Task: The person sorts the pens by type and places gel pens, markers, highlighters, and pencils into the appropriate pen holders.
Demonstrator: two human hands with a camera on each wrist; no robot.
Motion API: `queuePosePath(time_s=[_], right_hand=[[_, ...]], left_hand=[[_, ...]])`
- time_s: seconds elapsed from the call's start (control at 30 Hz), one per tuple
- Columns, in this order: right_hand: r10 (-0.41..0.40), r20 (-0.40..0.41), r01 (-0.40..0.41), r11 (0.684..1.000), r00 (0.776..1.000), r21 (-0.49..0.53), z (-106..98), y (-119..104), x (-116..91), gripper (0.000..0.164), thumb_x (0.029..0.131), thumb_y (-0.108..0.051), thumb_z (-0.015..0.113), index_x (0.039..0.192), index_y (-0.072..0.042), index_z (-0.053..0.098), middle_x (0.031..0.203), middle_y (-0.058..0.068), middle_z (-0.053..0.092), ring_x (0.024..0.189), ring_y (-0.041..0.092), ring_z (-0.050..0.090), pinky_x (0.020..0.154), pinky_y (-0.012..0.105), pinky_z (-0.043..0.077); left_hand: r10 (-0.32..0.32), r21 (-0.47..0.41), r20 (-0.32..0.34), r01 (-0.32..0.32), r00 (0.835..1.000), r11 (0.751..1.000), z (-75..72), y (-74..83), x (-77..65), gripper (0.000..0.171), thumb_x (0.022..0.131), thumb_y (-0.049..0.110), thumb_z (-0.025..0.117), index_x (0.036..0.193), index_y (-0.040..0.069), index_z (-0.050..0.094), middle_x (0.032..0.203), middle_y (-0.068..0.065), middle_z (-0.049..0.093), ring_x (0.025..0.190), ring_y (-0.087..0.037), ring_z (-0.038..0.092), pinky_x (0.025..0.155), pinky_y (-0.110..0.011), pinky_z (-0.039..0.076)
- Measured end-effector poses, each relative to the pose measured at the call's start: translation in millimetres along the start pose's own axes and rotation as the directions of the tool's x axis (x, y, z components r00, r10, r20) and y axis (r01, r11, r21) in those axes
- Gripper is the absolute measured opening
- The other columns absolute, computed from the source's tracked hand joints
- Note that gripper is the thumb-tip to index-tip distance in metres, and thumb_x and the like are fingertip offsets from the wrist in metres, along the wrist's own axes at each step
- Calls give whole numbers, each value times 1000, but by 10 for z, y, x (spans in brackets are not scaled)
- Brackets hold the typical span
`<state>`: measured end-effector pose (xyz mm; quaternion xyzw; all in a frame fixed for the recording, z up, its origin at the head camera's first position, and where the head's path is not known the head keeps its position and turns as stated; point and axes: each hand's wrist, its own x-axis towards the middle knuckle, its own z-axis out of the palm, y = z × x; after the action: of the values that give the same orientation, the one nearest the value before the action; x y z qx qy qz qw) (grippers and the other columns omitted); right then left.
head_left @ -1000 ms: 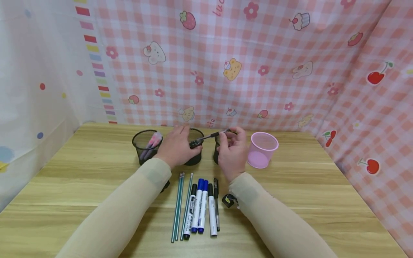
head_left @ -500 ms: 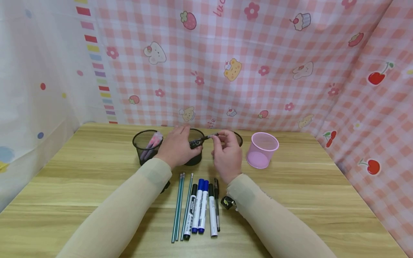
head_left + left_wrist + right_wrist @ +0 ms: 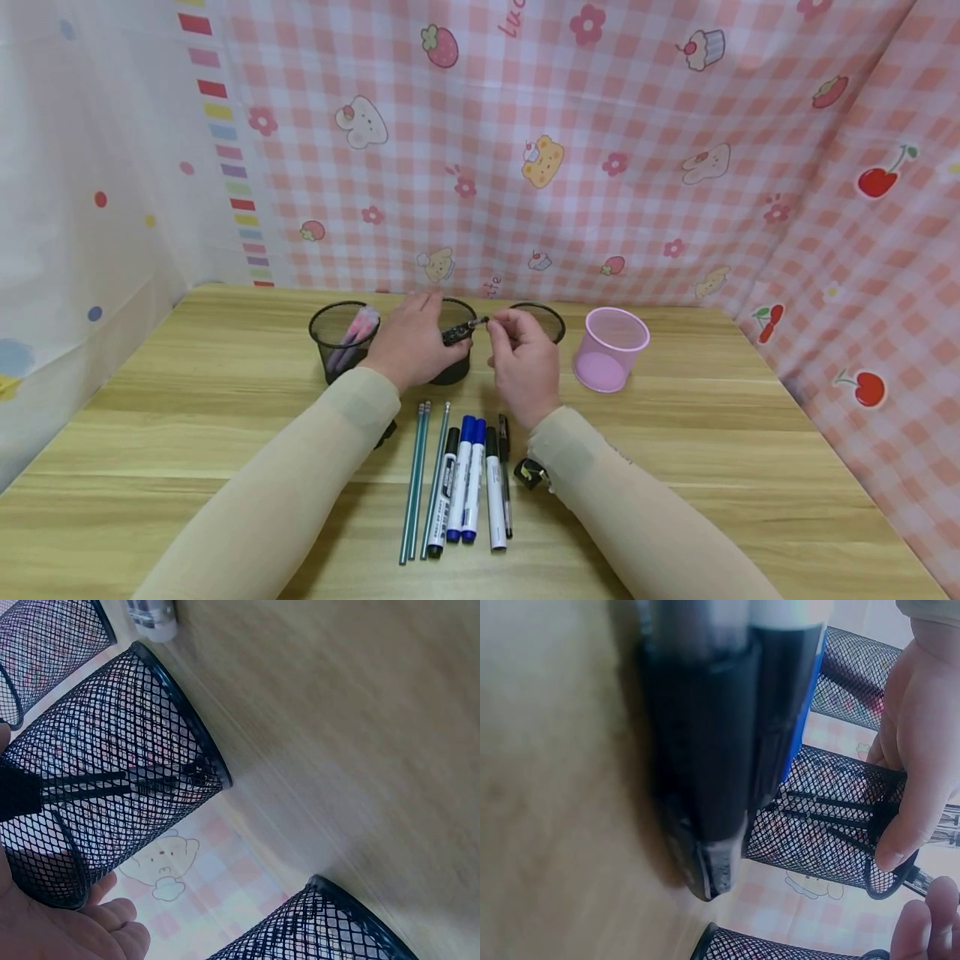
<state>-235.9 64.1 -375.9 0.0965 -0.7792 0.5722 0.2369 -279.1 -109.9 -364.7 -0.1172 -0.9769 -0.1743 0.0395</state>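
Note:
My left hand (image 3: 416, 342) grips the rim of the second black mesh pen cup (image 3: 450, 372), its thumb on the near side. Dark pens (image 3: 457, 332) lean out over the cup's right rim beside that thumb. Through the mesh in the left wrist view, the pens (image 3: 97, 784) reach down toward the cup's base. At the right of that rim, my right hand (image 3: 525, 367) pinches the end of a pen (image 3: 481, 322) between thumb and fingers. In the right wrist view its fingertips (image 3: 922, 930) are close to the pen's clear end.
Pencils (image 3: 414, 483), markers (image 3: 465, 479) and a black-capped pen (image 3: 506, 475) lie in a row in front. A black mesh cup with pink-topped pens (image 3: 352, 337) stands left. Another black cup (image 3: 551, 321) is partly behind my right hand; a pink cup (image 3: 611, 350) stands right.
My right hand has moved left and slightly down, bringing the pen in toward the cup; less of the pen now sticks out. The left hand has stayed in place.

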Motion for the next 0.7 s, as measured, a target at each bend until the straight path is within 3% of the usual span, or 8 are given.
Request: queuePosePath(time_s=[0.3, 0.7], right_hand=[[11, 24, -10, 999, 1000, -42, -13, -4, -8, 22, 106, -15, 64, 124, -5, 73, 106, 12, 79, 69, 33, 71, 59, 23, 58], [25, 75, -13, 987, 997, -161, 4, 0, -6, 25, 106, -19, 65, 126, -12, 78, 93, 5, 79, 60, 13, 65, 51, 24, 50]], left_hand=[[3, 1, -4, -3, 1000, 1000, 4, -4, -3, 98, 98, 64, 61, 167, 5, 25, 174, -15, 26, 163, -39, 18, 132, -54, 21], [19, 1, -12, -19, 1000, 1000, -9, -1, -10, 97, 97, 63, 62, 166, 3, 28, 173, -17, 29, 162, -41, 21, 132, -53, 22]])
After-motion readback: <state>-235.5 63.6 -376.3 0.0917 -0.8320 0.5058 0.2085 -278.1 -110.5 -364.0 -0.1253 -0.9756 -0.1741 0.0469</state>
